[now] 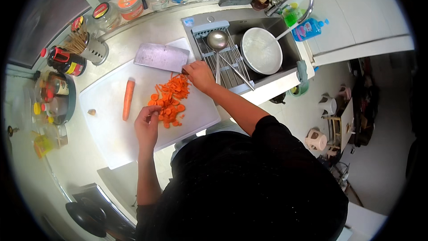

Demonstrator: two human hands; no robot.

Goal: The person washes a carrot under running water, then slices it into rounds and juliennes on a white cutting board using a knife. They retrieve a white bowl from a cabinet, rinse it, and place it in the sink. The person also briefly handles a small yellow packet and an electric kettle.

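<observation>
My right hand [200,75] grips the short handle of a broad cleaver [162,57], whose blade lies flat or nearly so over the far edge of a white cutting board [107,134]. Just below that hand is a heap of carrot strips [175,86]. Nearer to me, round carrot slices [170,108] lie in a loose pile. My left hand [147,120] is at the left side of this pile with its fingers curled; whether it pinches a slice cannot be told. A whole peeled carrot [128,100] rests further left, and a small cut-off end [91,111] lies beyond it.
Right of the board is a sink with a drying rack [230,63], a ladle [217,41] and a white bowl [261,52] under the faucet [309,6]. Jars [130,6] line the windowsill. A chopstick holder [95,50] and sauce bottles [68,62] stand at the left.
</observation>
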